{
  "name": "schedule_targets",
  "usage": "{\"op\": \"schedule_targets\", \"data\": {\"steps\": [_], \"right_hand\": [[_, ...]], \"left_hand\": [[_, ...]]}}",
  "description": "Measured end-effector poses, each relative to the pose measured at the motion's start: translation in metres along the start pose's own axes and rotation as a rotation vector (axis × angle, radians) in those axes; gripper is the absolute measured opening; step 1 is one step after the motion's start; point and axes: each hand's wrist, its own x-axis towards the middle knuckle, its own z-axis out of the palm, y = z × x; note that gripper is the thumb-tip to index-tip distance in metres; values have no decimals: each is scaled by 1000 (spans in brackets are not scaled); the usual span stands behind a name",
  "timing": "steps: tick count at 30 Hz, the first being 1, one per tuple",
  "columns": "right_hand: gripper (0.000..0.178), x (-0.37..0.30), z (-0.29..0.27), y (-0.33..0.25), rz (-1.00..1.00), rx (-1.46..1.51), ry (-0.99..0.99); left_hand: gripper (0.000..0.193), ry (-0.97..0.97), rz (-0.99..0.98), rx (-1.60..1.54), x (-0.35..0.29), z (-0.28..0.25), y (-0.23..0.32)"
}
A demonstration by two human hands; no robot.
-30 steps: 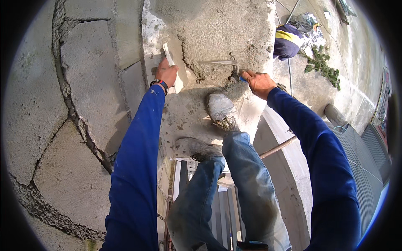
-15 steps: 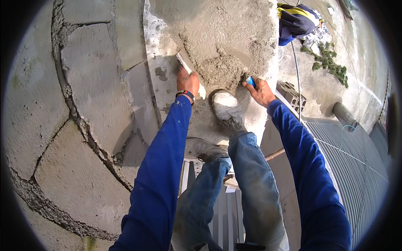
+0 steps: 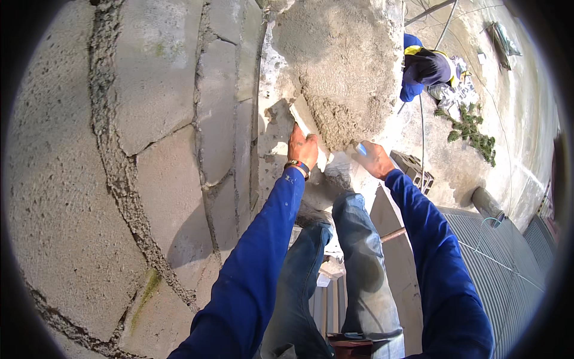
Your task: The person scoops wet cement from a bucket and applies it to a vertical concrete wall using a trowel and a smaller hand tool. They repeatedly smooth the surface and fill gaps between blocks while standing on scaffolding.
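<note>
My left hand (image 3: 302,151) is closed round a long pale flat strip (image 3: 307,124) that stands along the left edge of a patch of wet grey mortar (image 3: 338,122). Closed on a small tool with a blue handle (image 3: 361,149), my right hand (image 3: 376,163) is at the mortar's near right edge. Its working end is hard to make out against the mortar. The mortar lies on top of a narrow concrete ledge (image 3: 335,42). Just nearer than both hands, my mortar-smeared boot (image 3: 339,169) rests on the ledge.
A wall of large stone slabs (image 3: 161,197) with rough mortar joints rises on the left. Beyond the ledge's right side, much lower, are a person in dark clothes (image 3: 427,69), hollow blocks (image 3: 412,170), cut greenery (image 3: 472,134) and a corrugated metal roof (image 3: 478,239).
The whole view has shifted, with the slab wall filling more of the left. My hands have come closer together, the right one moving inward over the mortar's near edge. Both keep their hold.
</note>
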Motion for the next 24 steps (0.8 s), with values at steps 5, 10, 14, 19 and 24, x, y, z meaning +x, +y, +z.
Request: {"op": "schedule_targets", "data": {"steps": [5,10,14,19,24], "right_hand": [[28,-141,-106,-186,-21,2,-138],[22,-293,-192,-385,-125,-42,-249],[10,-410,-249,-538,-278,-93,-392],[14,-515,-272,-710,-235,-317,-657],[20,-569,-216,-829,-615,-705,-854]], "left_hand": [[39,60,73,-33,-200,-152,107],[46,74,-30,283,-429,-302,121],[45,-33,-427,406,-629,-387,102],[49,134,-617,238,-829,-377,0],[43,535,-907,-60,-968,-264,-102]]}}
